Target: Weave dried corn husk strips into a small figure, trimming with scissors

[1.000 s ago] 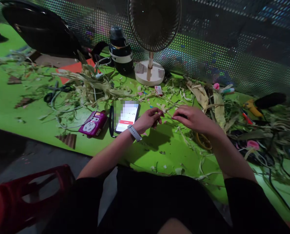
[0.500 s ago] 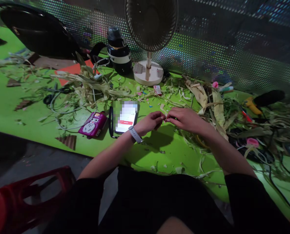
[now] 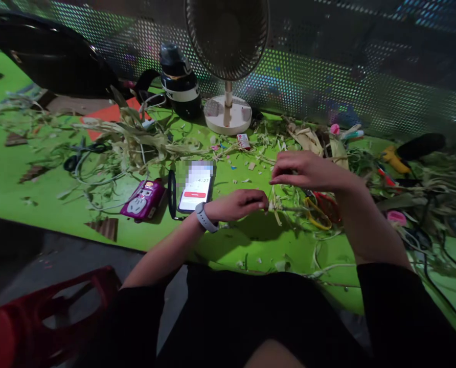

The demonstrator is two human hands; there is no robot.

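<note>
At the far left of the green worktop [image 3: 40, 189] lie black scissors [image 3: 83, 153] among dry husk leaves [image 3: 136, 138], and nearer to the person there is a purple power strip [image 3: 142, 199]. Just beside it stands a phone [image 3: 195, 186] with a lit screen. The left hand [image 3: 237, 204], with a grey watch [image 3: 204, 218] on the wrist, has its fingers [image 3: 260, 204] pinched shut on the end of a thin husk strip [image 3: 276, 207], low over the worktop. The strip goes up to the right hand [image 3: 308, 171], which is higher; its fingers are closed on the upper end. Behind the hands are a black bottle [image 3: 178, 82] and a fan [image 3: 228, 61] on a round base. To the right lie yellow-handled scissors [image 3: 320, 212], more husks, and a yellow tool [image 3: 394, 159].
</note>
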